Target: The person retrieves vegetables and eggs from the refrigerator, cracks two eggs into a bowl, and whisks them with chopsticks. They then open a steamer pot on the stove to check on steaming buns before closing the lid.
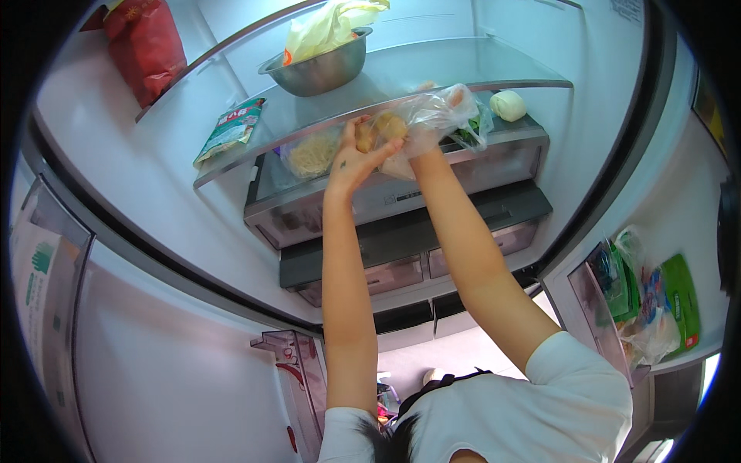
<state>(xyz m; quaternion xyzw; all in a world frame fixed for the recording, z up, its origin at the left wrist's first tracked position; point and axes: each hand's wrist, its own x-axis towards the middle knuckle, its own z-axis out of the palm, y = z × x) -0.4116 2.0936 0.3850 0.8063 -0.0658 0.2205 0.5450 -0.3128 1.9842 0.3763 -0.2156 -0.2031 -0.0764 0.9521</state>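
Observation:
Inside an open refrigerator, my left hand (356,162) grips a clear plastic bag (431,113), its thumb and fingers around yellowish round pieces (389,125) that look like potatoes. My right hand (428,142) is at the bag's right part. Crumpled film hides most of that hand, and what look like fingertips show through the plastic. The bag is just in front of the glass shelf's edge, above a clear drawer (289,223). Left of my left hand lies a bag of pale noodle-like strands (314,155). Leafy greens in plastic (472,132) and a pale round vegetable (508,106) sit to the right.
A steel bowl (324,72) with a yellowish plastic bag (327,32) stands on the glass shelf (463,58). A green packet (231,130) lies at the left, and a red bag (145,49) is higher up. Door bins (599,324) hold several packages on the right.

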